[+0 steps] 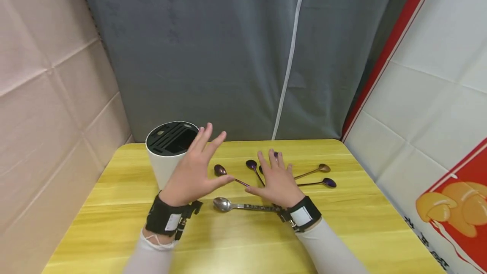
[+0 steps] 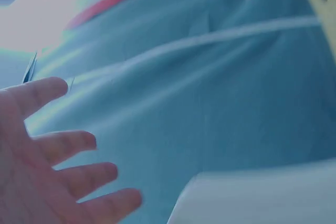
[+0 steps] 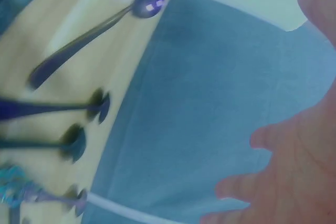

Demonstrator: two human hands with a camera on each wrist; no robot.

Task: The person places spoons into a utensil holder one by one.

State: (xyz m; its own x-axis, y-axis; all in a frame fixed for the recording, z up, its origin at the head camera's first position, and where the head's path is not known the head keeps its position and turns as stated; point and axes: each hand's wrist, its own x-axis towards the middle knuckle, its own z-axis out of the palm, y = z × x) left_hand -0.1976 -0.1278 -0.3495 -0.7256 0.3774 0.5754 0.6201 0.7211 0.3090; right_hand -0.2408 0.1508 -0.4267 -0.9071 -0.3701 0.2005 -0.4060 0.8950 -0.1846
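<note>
Beside a white cylindrical holder (image 1: pixel 161 168) with a black slotted top, my left hand (image 1: pixel 192 172) hovers with its fingers spread and thumb out, holding nothing. My right hand (image 1: pixel 278 183) is also spread, over a scatter of spoons, and hides some of their handles. Around it lie a dark spoon (image 1: pixel 220 170), a purple-black spoon (image 1: pixel 251 164), a copper spoon (image 1: pixel 324 168) and a purple spoon (image 1: pixel 329 182). A larger silver spoon (image 1: pixel 222 204) with a patterned handle lies nearer the front. In the right wrist view, an ornate teal piece (image 3: pixel 11 184) on one spoon is blurred.
The spoons and holder stand on a yellow wood-grain table (image 1: pixel 236 244). A grey curtain (image 1: pixel 198 54) hangs behind its far edge. Pale cloth walls (image 1: pixel 57 109) close in the left side, and a white sheet with red prints (image 1: pixel 430 109) the right.
</note>
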